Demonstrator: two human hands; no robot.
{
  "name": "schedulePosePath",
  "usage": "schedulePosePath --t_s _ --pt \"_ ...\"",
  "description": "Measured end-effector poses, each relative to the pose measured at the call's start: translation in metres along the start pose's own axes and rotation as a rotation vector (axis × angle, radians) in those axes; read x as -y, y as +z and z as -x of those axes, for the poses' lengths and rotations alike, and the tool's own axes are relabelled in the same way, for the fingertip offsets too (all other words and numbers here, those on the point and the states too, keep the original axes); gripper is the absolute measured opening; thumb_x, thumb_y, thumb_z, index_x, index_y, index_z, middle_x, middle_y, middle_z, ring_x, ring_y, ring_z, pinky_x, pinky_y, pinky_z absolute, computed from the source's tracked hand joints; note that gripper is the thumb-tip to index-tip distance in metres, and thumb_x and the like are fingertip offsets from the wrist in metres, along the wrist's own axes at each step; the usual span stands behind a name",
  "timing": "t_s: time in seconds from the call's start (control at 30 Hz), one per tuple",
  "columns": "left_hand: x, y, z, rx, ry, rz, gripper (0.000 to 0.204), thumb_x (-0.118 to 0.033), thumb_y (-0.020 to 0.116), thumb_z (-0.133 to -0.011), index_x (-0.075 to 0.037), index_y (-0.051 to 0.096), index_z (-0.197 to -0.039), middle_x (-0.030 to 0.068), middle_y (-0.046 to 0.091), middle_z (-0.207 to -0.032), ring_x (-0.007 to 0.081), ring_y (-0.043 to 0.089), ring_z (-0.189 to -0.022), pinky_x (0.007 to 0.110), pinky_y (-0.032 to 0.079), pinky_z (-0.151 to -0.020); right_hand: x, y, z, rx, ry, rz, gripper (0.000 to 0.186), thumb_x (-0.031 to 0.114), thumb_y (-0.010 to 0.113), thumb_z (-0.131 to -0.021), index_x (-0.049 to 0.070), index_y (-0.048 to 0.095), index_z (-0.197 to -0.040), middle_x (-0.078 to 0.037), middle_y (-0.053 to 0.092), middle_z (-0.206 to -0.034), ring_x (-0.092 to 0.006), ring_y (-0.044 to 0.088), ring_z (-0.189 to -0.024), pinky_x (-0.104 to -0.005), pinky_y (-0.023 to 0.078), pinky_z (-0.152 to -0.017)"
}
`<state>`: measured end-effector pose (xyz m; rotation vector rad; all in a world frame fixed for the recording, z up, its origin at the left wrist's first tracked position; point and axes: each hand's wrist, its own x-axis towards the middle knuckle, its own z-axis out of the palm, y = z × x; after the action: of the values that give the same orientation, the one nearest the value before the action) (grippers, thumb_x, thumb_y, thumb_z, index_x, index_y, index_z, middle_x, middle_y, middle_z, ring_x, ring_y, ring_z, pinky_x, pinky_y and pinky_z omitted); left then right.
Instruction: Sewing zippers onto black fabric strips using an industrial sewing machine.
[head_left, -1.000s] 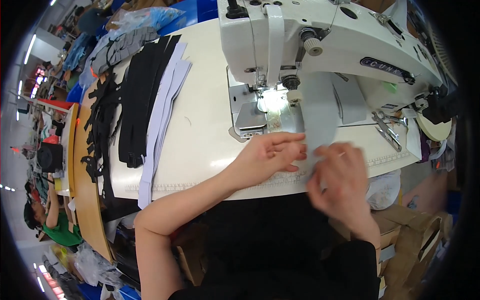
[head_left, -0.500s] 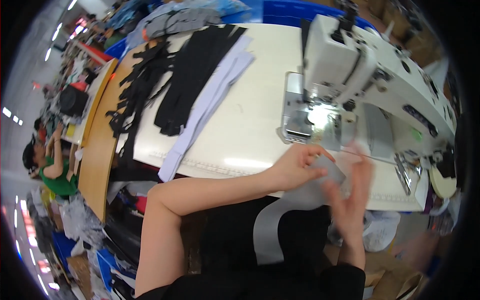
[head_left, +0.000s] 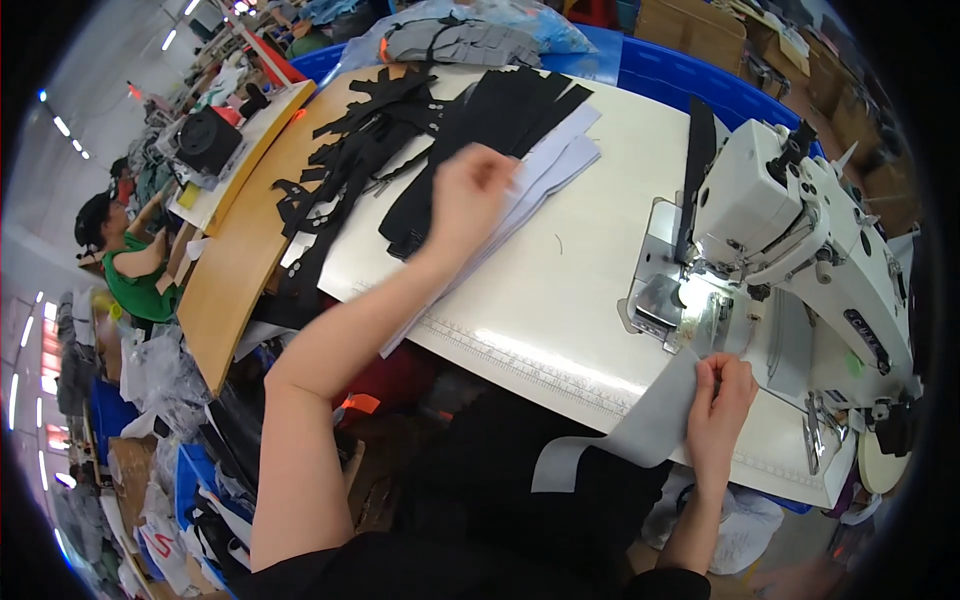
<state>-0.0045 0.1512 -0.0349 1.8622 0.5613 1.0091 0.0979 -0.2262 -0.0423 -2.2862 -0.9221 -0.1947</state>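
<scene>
My right hand (head_left: 720,395) pinches the upper end of a long grey fabric strip (head_left: 650,410) at the table's front edge, just below the needle area of the white sewing machine (head_left: 765,195). The strip's other end curls down over my dark clothing. Out to the left, my left hand (head_left: 470,200) is over a stack of black fabric strips (head_left: 510,115), its curled fingertips at the edge of the pale lavender strips (head_left: 550,160) beside it. Those fingers are slightly smeared, and whether they grip anything does not show.
Tangled black straps (head_left: 350,150) lie left of the stacks. A ruler scale (head_left: 545,375) runs along the white table's front edge. Metal tweezers or snips (head_left: 815,440) lie at the right. Behind stands a blue bin (head_left: 690,80). A person in green (head_left: 140,280) works far left.
My left hand has let go of the grey strip and swung left to the fabric stacks. My right hand now holds the strip's end alone. The whole view has shifted.
</scene>
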Motion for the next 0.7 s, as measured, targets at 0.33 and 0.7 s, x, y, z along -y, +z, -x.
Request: schedulePosePath --t_s 0.33,0.7 --pt "0.085 -0.161 -0.04 -0.439 -0.331 -0.874 0.04 -0.042 0.084 -0.084 -0.006 0.068 -0.095 0.0088 0.068 -0.098 0.027 0.064 -0.095 0.046 0.046 -0.087 -0.004 0.0 0.001 0.05 -0.008 -0.004 0.017 0.018 0.059 -0.105 0.003 0.059 -0.099 -0.012 0.055 -0.094 -0.0317 0.05 -0.094 -0.0415 0.04 -0.09" --pt "0.0 -0.147 -0.018 -0.366 -0.014 0.147 0.024 -0.011 0.075 -0.098 0.0 0.066 -0.117 0.0078 0.076 -0.094 0.0082 0.066 -0.081 0.022 0.049 -0.067 -0.007 0.002 0.005 -0.029 0.035 -0.055 0.016 0.016 0.058 -0.105 0.002 0.058 -0.098 -0.014 0.057 -0.091 -0.0325 0.052 -0.09 -0.0423 0.042 -0.087"
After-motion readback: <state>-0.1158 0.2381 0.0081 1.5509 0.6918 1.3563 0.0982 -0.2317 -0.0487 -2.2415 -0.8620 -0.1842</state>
